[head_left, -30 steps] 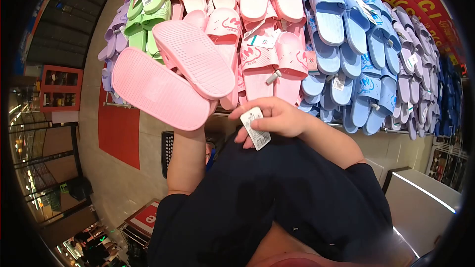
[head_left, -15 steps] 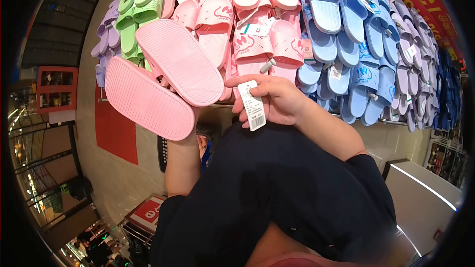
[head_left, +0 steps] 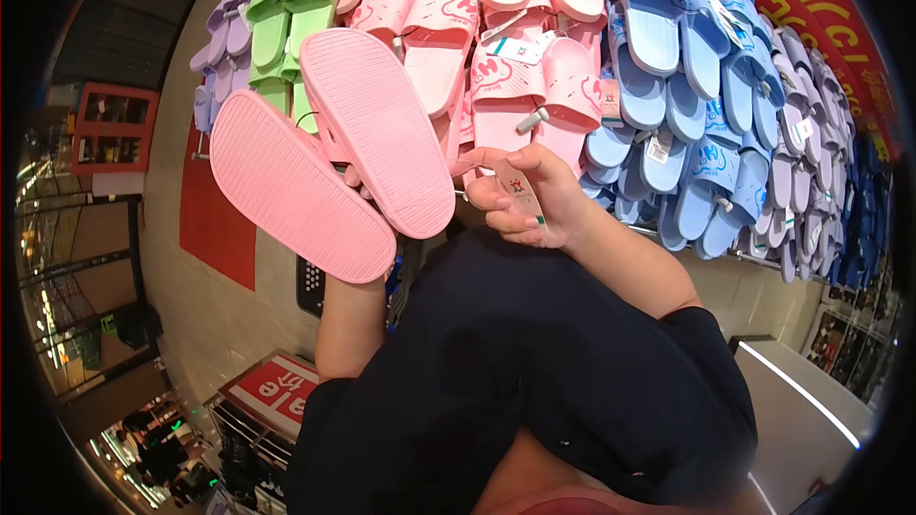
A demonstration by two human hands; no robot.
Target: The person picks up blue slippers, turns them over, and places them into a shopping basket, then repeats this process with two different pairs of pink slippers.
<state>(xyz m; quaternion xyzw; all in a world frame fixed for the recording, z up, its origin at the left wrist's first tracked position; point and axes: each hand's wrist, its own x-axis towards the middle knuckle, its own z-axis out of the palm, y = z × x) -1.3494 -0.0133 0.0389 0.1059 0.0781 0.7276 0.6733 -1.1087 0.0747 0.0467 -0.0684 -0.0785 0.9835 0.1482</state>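
A pair of pink slide slippers [head_left: 377,133] is held up in front of the rack, ribbed soles facing me. My left hand [head_left: 354,177] grips them from behind; only bits of its fingers show between the two slippers, and the rest is hidden. To the right, my right hand [head_left: 534,198] pinches a white hang tag [head_left: 518,189] between thumb and fingers. A small red and dark logo shows on the tag's near side, with a green strip at its lower end. Pink slippers with printed straps [head_left: 508,76] hang just beyond both hands.
Green slippers [head_left: 272,33] and purple ones [head_left: 229,14] hang at left, blue ones [head_left: 654,29] and greyish-purple ones [head_left: 797,124] at right. A red sale sign [head_left: 277,391] stands lower left. A pale cabinet with a lit edge [head_left: 801,410] is lower right.
The hang tag has been turned over, from its printed barcode side to its logo side. Slippers and right hand sit slightly further right in view, and the view has shifted a little.
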